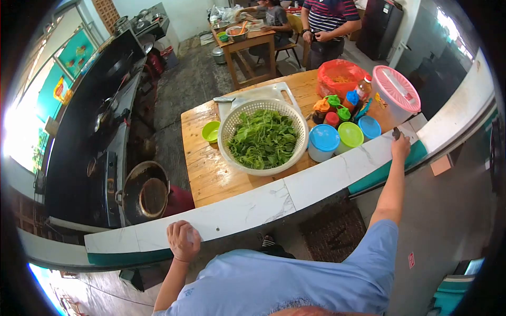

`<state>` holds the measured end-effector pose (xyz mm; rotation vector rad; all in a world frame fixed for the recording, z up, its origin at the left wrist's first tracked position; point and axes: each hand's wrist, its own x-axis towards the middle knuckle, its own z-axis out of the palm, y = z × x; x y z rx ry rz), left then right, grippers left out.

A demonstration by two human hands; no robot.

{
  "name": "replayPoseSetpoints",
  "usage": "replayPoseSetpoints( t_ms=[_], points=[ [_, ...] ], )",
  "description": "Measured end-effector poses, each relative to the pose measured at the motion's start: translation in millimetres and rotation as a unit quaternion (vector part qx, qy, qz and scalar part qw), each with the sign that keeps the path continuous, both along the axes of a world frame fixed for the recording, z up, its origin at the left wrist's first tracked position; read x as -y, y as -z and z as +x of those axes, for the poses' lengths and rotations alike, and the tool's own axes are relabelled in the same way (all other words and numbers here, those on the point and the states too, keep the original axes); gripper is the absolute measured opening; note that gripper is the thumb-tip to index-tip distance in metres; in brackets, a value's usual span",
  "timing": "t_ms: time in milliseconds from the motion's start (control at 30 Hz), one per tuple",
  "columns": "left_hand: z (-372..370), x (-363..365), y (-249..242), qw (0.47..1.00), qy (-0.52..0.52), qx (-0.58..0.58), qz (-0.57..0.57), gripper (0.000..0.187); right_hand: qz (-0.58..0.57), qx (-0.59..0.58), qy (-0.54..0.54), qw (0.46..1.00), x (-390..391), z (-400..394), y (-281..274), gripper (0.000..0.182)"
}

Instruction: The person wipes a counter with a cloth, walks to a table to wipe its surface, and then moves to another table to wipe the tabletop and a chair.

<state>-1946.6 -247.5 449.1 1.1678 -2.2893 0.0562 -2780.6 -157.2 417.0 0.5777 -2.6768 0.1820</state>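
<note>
Clutching a small dark object (396, 133) at the far right end of a white marbled ledge (253, 209), a person in a light blue shirt (295, 274) faces a kitchen, right grip (401, 146) clamped on the piece, its details too small to read. Well apart, at the ledge's near edge, the left grip (183, 240) is curled beside something pale and translucent (191, 235) at the thumb; whether it is clamped on that cannot be told.

Across the ledge, nearest the right grip, tubs with blue (324, 138) and green (350, 135) lids stand on a wooden table (197, 168), beside capped bottles, a red plastic bag (337, 71) and a pink-lidded container (395, 87). Leafy greens (263, 139) fill a white perforated colander (224, 138) at the table's middle, with a white board (255, 93) and a knife (224, 99) at its far side and a lime-green bowl (211, 131) to its left.

A dark wok (153, 197) sits at left, beyond the ledge. In the background, one person sits at a second table (261, 41) holding bowls, while another, in a striped shirt (332, 13), stands nearby.
</note>
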Motion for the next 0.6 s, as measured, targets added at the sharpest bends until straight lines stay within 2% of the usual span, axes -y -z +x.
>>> replayPoseSetpoints(
  t_ms=[167, 300, 400, 600],
  points=[
    [1, 2, -5, 1.000, -0.002, -0.006, 0.004, 0.020, 0.023, -0.016, 0.007, 1.000, -1, 15, 1, 0.039],
    [8, 4, -3, 1.000, 0.005, -0.012, 0.005, 0.022, 0.024, -0.042, -0.005, 0.999, -1, 57, 7, 0.041],
    [11, 4, -6, 0.999, 0.012, -0.029, 0.014, 0.022, 0.023, -0.002, -0.041, 0.999, 4, 114, 1, 0.044],
    [30, 6, -10, 0.995, 0.066, -0.066, 0.039, 0.023, -0.013, -0.017, -0.149, 0.989, 12, 283, 5, 0.052]
  ],
)
